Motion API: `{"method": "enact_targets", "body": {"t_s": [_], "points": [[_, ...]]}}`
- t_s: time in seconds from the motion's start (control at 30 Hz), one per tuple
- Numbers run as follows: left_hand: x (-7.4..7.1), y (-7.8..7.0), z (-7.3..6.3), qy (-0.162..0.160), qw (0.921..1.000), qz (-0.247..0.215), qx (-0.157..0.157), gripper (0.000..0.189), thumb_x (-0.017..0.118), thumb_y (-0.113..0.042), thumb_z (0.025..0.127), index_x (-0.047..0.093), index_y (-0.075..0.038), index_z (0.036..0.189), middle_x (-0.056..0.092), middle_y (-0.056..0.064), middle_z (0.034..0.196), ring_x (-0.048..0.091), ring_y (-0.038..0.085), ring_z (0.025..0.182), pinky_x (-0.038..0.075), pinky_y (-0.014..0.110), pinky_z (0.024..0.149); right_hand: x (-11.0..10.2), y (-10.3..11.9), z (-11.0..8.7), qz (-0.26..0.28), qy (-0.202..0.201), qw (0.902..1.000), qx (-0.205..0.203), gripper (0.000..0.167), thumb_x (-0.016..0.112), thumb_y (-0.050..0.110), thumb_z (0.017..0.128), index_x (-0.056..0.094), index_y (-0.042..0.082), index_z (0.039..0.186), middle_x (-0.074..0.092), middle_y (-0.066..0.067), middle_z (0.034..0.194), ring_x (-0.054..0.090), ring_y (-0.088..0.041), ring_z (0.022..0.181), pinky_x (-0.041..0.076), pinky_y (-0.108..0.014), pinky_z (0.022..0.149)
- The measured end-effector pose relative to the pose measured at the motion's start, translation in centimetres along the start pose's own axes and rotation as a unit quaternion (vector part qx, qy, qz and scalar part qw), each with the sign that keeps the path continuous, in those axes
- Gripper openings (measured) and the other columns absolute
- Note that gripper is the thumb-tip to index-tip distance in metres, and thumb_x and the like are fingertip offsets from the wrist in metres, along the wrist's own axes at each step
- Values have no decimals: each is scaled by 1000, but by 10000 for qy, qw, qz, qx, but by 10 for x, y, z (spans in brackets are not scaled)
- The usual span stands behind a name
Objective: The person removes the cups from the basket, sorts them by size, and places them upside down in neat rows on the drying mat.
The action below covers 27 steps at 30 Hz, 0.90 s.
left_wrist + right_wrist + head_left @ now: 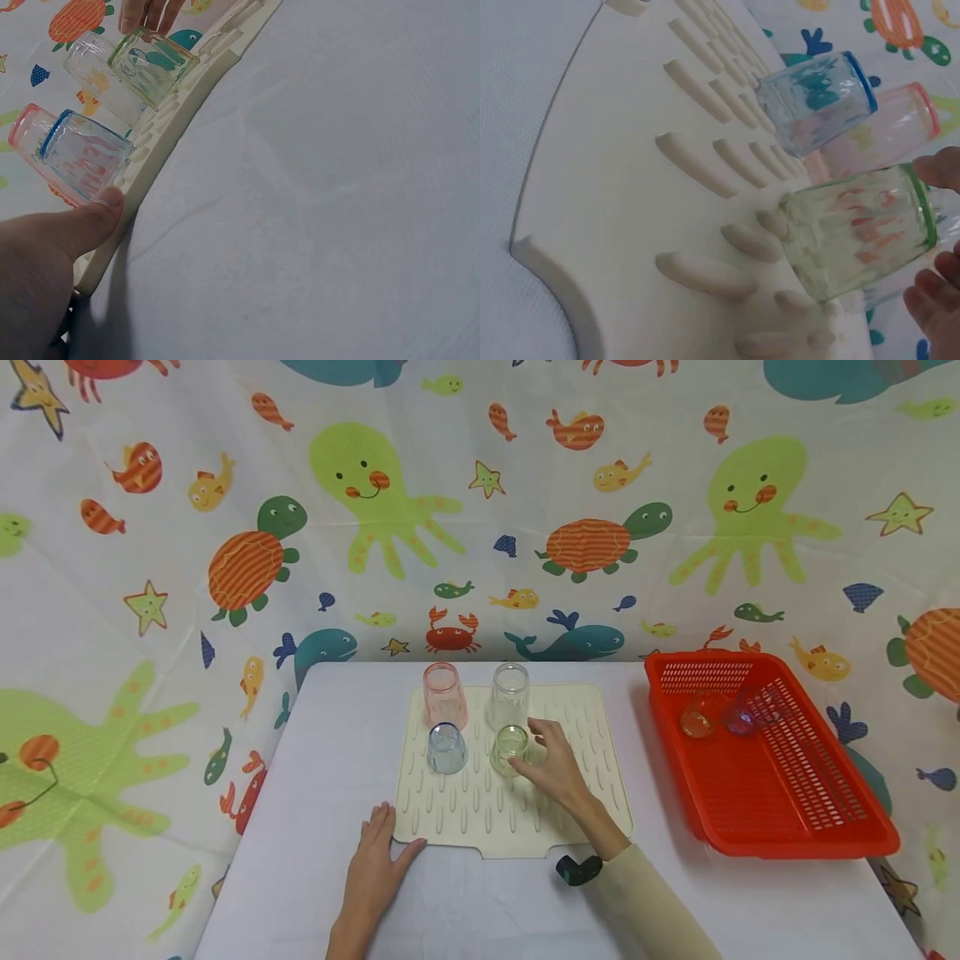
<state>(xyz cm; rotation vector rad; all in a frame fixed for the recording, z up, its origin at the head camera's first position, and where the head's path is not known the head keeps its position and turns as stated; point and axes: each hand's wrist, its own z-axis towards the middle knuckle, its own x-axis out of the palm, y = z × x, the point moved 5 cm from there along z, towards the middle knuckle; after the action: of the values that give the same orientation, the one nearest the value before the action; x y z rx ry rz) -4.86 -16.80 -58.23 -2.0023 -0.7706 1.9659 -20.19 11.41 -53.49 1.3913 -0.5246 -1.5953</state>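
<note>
A green-rimmed glass (511,753) stands upright on a cream drying mat (457,818). My right hand (557,770) is around its right side, with the thumb right at the rim in the right wrist view and the other fingers spread a little off the glass. Left of it stands a blue-rimmed glass (447,752). Behind these two are a taller pink glass (446,697) and a taller clear glass (511,697). My left hand (375,864) rests at the mat's front left corner, its thumb (101,217) along the edge and its fingers straight.
To the right, a red plastic basket (795,843) holds an orange-tinted glass (697,718) and a purple glass (740,718), both lying near its back left. White cloth (337,718) covers the table, and a sea-animal patterned curtain (480,543) hangs behind.
</note>
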Motion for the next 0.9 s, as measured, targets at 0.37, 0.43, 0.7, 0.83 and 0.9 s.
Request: {"method": "enact_targets", "body": {"t_s": [0.37,0.43,0.7,0.83,0.9], "points": [[0,2,-1,-30,10000,67,32,89,74,-48,87,40,7,148,35,24,159,29,39,151,21,53,128,-32,12,4,-58,-230,9996,-129,64,79,17,85,51,-3,138,52,-21,136,56,-37,126,53,-49,110],[0,1,-1,-28,10000,60,41,90,74,-48,87,40,7,148,35,24,159,29,39,151,21,53,128,-39,15,5,-136,-290,9993,-187,61,78,17,87,51,-3,138,53,-21,136,56,-36,125,53,-49,109],[0,1,-2,-30,10000,29,25,90,74,-49,87,40,7,148,35,24,159,29,39,151,21,53,128,-69,21,7,-457,-496,9972,-334,57,75,16,89,52,-2,137,55,-21,134,57,-36,122,52,-53,108],[0,1,-2,-27,10000,28,14,90,74,-49,86,40,7,149,34,23,159,28,39,151,21,53,128,-84,23,9,-525,-640,9957,-408,56,75,14,88,52,-3,137,55,-22,134,57,-37,120,52,-55,108],[0,1,-2,-25,10000,16,15,91,74,-50,86,39,6,149,34,23,160,28,38,151,21,52,128,-92,24,9,-563,-697,9953,-375,57,75,15,88,52,-2,137,55,-21,135,57,-36,120,52,-55,108]]}}
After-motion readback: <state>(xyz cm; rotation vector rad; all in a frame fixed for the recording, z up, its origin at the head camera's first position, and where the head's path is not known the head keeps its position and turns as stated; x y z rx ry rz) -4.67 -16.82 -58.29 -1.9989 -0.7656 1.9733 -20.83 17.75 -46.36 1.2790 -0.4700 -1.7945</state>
